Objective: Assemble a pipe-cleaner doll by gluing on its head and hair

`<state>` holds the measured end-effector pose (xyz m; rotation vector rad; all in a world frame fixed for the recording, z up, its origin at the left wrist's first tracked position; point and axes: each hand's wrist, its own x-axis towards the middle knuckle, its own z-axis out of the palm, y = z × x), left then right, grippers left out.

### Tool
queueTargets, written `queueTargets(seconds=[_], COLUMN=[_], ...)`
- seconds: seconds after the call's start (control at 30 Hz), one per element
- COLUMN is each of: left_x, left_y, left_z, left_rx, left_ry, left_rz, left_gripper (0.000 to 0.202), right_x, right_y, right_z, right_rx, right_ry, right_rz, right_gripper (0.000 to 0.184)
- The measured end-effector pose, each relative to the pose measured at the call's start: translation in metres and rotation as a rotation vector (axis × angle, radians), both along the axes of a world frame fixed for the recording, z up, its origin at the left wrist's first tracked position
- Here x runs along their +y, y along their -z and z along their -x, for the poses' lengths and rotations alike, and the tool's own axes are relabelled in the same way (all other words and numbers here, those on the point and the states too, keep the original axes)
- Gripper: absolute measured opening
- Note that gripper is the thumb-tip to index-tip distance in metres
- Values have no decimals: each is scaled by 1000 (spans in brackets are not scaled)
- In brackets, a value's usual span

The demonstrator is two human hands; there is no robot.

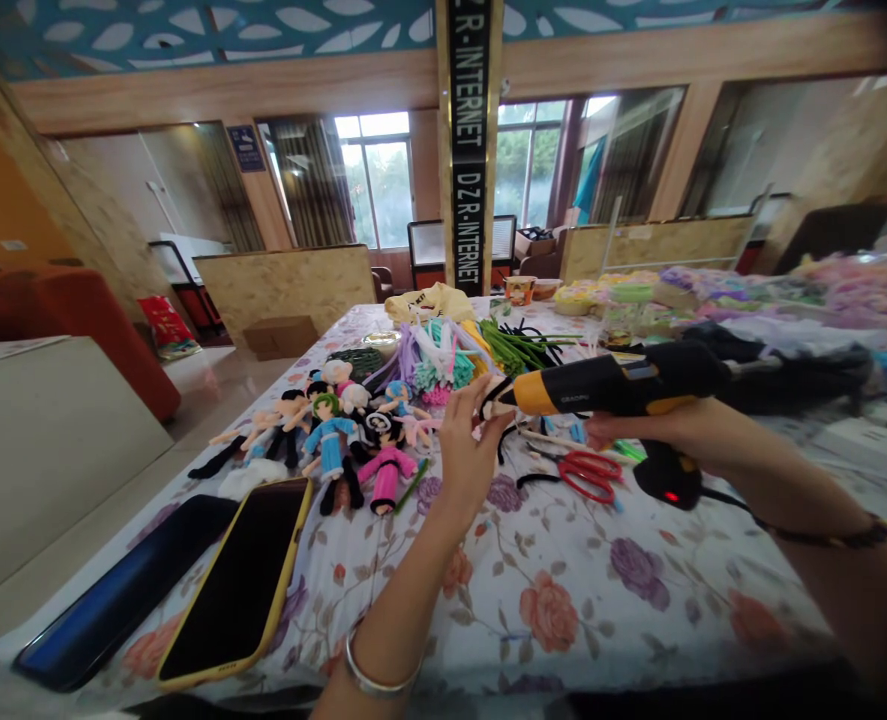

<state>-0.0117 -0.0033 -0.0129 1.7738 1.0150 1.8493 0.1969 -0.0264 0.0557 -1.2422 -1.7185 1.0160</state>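
My right hand (664,428) is wrapped round the handle of a black and yellow hot glue gun (578,388), a red light glowing at its base. The gun's nozzle points left, at a small black and pale fuzzy piece (494,397) pinched in my left hand (469,448). Fingers partly cover this piece, so its full shape is hidden. Red-handled scissors (589,474) lie on the flowered tablecloth (518,560) below the gun. To the left of my left hand are several fuzzy dolls, among them a green-haired doll in blue (328,440) and a doll in pink (386,463).
Two phones, one dark blue (128,590) and one in a yellow case (237,580), lie at the front left. Bundles of coloured pipe cleaners (443,355) are heaped beyond the dolls. A black cord (724,497) trails from the gun. Pastel materials (803,290) cover the far right.
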Motion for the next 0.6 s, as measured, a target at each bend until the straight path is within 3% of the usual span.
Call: queueTargets(seconds=[0.6], left_x=[0], left_y=[0], left_z=[2], left_rx=[57], left_ry=[-26], left_rz=[-58], left_gripper=[37], right_x=[10], right_y=[9], right_z=[-1], right_rx=[-22], right_ry=[-17], right_rz=[-24], right_gripper=[12])
